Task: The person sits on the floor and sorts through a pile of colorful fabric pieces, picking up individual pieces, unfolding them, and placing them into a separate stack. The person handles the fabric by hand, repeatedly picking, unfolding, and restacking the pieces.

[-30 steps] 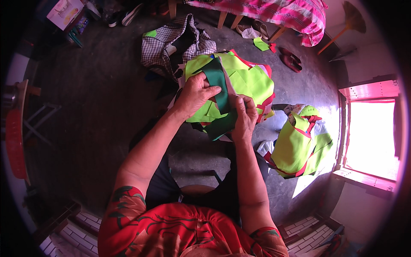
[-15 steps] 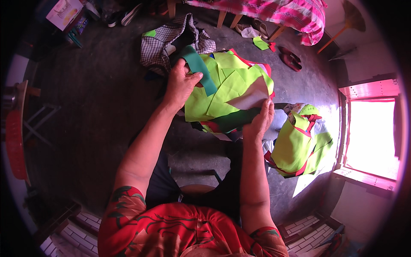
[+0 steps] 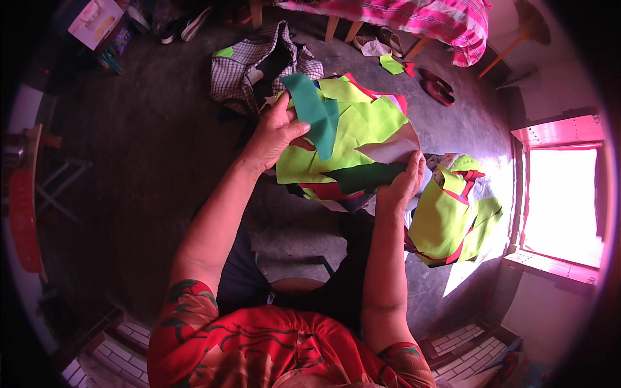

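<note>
A teal-green cloth strip [image 3: 309, 113] is pinched between the thumb and fingers of my left hand [image 3: 275, 137]. It hangs over a heap of lime-green cloth pieces [image 3: 352, 123] in front of me. On the heap's right side my right hand [image 3: 405, 180] is closed on the end of a dark green cloth piece [image 3: 362, 178]. A brownish-grey cloth piece [image 3: 394, 145] reaches up to the same fingertips; whether they grip it too I cannot tell. Red edges show under the heap.
A second bundle of lime-green and red cloth [image 3: 443, 220] sits at the right, near the bright window [image 3: 561, 207]. Behind the heap lies a checked cloth [image 3: 236, 74]. Dark red shoes [image 3: 437, 87] and a pink-covered bed [image 3: 414, 22] are farther back.
The teal strip has swung right and shows more of its surface, with a fold across it. My right hand has shifted slightly right, with the dark green piece.
</note>
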The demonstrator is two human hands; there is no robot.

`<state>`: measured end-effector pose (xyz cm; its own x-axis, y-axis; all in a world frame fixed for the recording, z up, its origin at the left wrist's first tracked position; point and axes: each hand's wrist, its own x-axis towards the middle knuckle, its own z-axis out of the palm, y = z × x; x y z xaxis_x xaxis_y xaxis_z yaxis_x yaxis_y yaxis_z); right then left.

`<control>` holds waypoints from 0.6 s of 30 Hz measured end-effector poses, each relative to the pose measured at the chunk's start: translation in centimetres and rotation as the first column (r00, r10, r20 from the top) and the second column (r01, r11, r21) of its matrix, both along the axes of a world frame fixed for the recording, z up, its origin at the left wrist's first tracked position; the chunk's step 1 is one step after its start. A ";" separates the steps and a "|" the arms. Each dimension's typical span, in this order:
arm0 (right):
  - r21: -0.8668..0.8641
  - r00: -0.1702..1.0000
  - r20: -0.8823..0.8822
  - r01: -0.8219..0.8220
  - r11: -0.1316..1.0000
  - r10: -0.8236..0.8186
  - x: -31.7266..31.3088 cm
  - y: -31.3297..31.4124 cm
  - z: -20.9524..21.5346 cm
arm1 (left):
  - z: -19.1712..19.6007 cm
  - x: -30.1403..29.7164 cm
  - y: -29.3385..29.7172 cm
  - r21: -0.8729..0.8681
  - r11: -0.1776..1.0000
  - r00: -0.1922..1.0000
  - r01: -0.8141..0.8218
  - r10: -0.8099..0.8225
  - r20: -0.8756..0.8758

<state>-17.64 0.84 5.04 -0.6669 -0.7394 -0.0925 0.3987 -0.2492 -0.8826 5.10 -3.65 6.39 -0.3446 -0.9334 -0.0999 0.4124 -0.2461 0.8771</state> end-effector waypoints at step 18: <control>0.006 0.996 0.017 -0.090 0.996 0.090 0.1 0.0 -2.1 | -0.3 0.5 0.3 -0.517 0.849 0.387 0.111 0.442 0.809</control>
<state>-17.49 0.88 2.92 -0.5957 -0.7958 -0.1087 0.4342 -0.2053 -0.8771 5.57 -3.34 6.08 -0.1455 -0.9736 0.1760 -0.6703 0.2279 0.7062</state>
